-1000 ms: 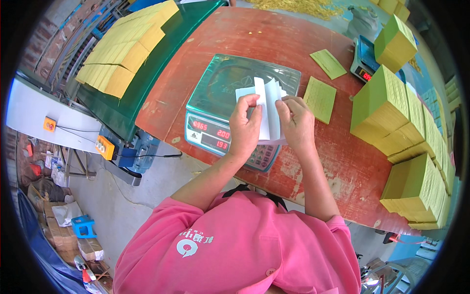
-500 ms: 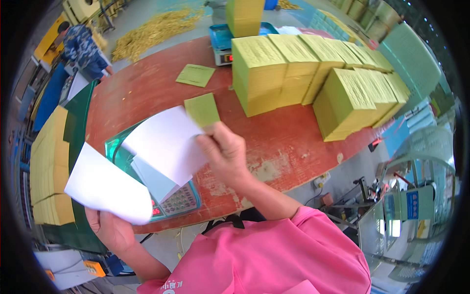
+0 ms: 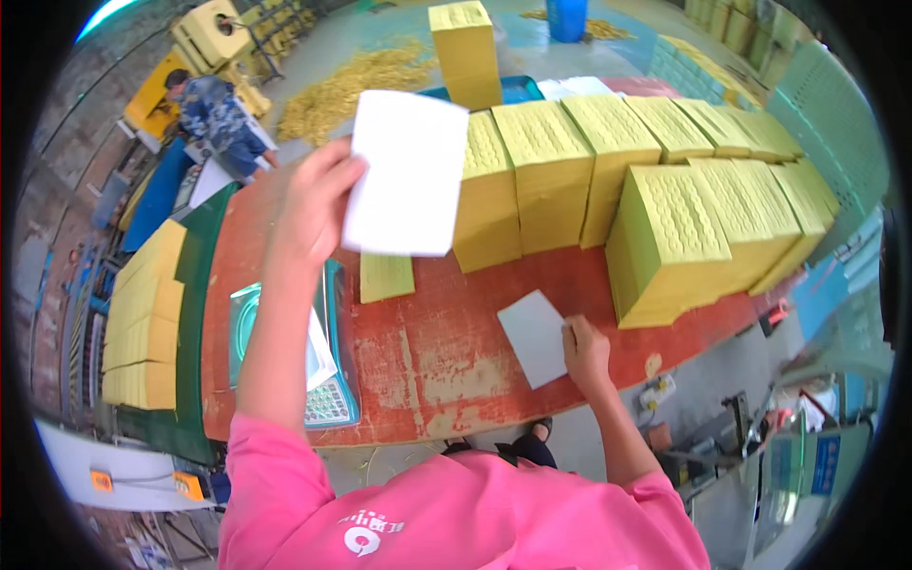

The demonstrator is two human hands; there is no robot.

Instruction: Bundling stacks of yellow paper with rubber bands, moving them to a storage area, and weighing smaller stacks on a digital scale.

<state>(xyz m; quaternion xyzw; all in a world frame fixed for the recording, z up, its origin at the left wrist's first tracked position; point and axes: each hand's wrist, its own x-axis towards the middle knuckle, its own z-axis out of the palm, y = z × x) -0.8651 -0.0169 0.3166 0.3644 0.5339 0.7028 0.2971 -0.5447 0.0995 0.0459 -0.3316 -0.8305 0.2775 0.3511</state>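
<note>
Held high and low over the red bench [image 3: 456,309].
Left, a scale [image 3: 329,405] carries paper [image 3: 319,359]; the left hand [image 3: 321,195] pinches a white sheet [image 3: 408,176] by its edge, apparently keeping its face clear; a yellow stack [image 3: 465,62] seems to stand in a blue tray [image 3: 520,89]; the right hand [image 3: 585,353] grips a pale sheet [image 3: 533,339].

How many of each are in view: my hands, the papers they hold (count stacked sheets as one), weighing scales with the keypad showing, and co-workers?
Hands: 2, left hand and right hand
Held papers: 2, white paper in the left, pale paper in the right
Keypad scale: 1
Co-worker: 1
Total: 6
</note>
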